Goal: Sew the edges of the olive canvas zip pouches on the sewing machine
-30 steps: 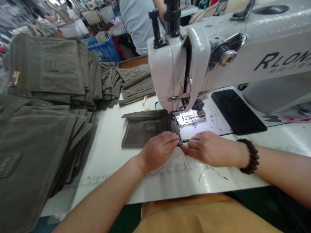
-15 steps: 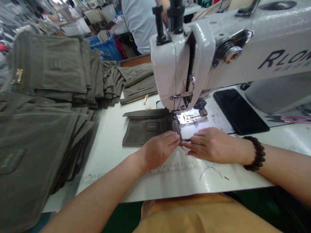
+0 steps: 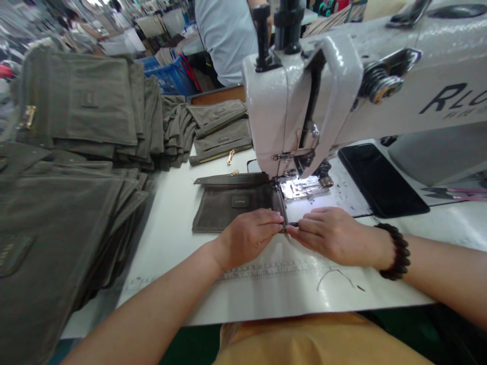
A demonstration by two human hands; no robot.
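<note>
A dark olive fabric pouch piece (image 3: 215, 210) with a small label patch and a zipper strip along its far side lies flat on the white table. Its right edge runs under the presser foot of the sewing machine (image 3: 266, 116). My left hand (image 3: 253, 233) presses its fingers together on the near right corner of the fabric. Close against that same edge, from the right, my right hand (image 3: 335, 235) has its fingers closed, thumb and index pinching at the corner. The fingertips of both hands almost meet there. A beaded bracelet (image 3: 395, 252) circles my right wrist.
Stacks of olive fabric pouches (image 3: 91, 101) fill the left side, with more pouch pieces (image 3: 224, 132) behind. A black phone (image 3: 382, 177) and pink-handled snips (image 3: 456, 193) lie on the right. A printed ruler (image 3: 266, 272) runs near the front edge. Another person (image 3: 224, 40) sits beyond.
The view has shifted slightly, moving the machine right in the picture. Both hands stay at the fabric's near corner; the right fingers look drawn closer together.
</note>
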